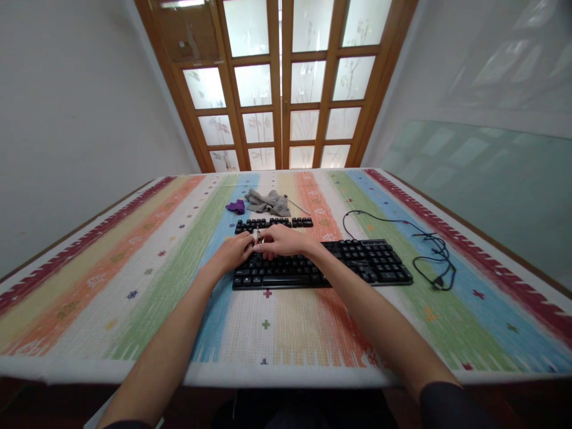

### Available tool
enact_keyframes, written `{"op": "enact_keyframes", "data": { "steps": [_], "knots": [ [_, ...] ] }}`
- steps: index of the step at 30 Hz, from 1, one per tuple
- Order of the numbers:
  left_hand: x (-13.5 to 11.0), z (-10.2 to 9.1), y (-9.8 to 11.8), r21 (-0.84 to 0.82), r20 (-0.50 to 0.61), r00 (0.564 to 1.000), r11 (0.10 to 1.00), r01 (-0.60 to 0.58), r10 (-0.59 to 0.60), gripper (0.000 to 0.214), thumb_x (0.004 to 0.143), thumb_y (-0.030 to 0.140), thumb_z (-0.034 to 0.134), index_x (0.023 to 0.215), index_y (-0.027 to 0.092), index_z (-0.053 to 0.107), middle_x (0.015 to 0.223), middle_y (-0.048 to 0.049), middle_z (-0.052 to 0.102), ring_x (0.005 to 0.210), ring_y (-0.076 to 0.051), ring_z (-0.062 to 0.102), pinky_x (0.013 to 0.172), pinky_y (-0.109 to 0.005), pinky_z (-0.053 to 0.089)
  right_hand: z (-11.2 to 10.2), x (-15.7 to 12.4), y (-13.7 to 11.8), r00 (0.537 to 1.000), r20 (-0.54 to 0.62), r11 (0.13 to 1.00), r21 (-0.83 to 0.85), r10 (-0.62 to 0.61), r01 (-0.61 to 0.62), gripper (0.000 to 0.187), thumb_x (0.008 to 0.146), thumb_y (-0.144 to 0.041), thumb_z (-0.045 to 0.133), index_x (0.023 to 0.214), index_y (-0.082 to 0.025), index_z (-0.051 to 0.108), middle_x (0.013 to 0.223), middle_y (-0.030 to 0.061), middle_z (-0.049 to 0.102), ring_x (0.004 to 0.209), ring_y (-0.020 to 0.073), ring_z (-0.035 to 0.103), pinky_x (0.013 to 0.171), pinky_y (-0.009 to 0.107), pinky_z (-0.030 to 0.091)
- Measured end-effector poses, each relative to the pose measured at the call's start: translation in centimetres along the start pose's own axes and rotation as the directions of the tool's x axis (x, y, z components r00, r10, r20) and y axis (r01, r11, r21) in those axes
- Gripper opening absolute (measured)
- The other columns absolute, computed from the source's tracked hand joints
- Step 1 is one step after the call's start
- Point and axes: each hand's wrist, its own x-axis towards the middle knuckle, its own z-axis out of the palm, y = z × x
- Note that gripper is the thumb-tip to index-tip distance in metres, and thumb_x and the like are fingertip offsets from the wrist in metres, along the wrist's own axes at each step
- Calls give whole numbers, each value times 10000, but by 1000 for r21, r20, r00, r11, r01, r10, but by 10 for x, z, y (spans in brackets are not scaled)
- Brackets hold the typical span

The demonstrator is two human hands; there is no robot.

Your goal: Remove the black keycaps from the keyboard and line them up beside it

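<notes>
A black keyboard [286, 280] lies flat on the striped cloth. Over its upper left part, my right hand [283, 239] is closed in a pinch around a small pale object, too small to name. My left hand [235, 251] rests at the keyboard's left end with its fingers curled against the right fingertips. What the left fingers hold, if anything, is hidden. Just behind the keyboard stand rows of loose black keycaps [302, 222], partly covered by my hands.
Farther back lie a crumpled grey cloth [270, 204], a small purple cloth [236, 207] and a thin rod [298, 206]. The keyboard's cable [440, 250] is bunched to the right. A patterned tablecloth [170, 286] covers the table.
</notes>
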Motion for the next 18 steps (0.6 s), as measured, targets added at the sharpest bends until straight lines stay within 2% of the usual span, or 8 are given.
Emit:
{"op": "enact_keyframes", "data": {
  "steps": [3, 8, 14, 18],
  "knots": [
    [0, 0, 1, 33, 4, 1000, 999, 27, -27, 174, 909, 189, 454, 923, 179, 627, 929, -69, 626, 864, -210, 614, 779, -320, 475, 1, 3, 12, 995, -90, 998, 55, 40, -36, 291, 911, -380, 595, 741, -144, 587, 587, 11, 651, 520, 128, 642, 505, 213, 491],
    [1, -3, 5, 68, 26, 998, 997, 48, -50, 220, 895, 160, 436, 992, 179, 632, 962, -73, 626, 897, -213, 620, 793, -322, 479, 0, 7, 25, 995, -65, 982, 181, 75, -63, 330, 912, -441, 589, 778, -140, 590, 625, 16, 673, 512, 121, 622, 506, 220, 481],
    [0, -3, 4, 51, 11, 999, 998, 41, -41, 222, 879, 160, 440, 976, 186, 638, 937, -61, 628, 876, -203, 616, 788, -315, 480, 1, 7, 21, 990, -101, 986, 148, 97, -82, 251, 958, -279, 532, 749, -145, 565, 600, -7, 646, 500, 106, 604, 524, 209, 469],
    [0, -2, 3, 42, -10, 1000, 999, 23, -23, 212, 880, 171, 436, 939, 184, 640, 927, -66, 629, 865, -212, 618, 786, -327, 483, 3, 7, 18, 986, -120, 990, 97, 119, -107, 226, 968, -238, 488, 779, -142, 568, 602, -9, 637, 501, 103, 590, 538, 208, 455]
  ]
}}
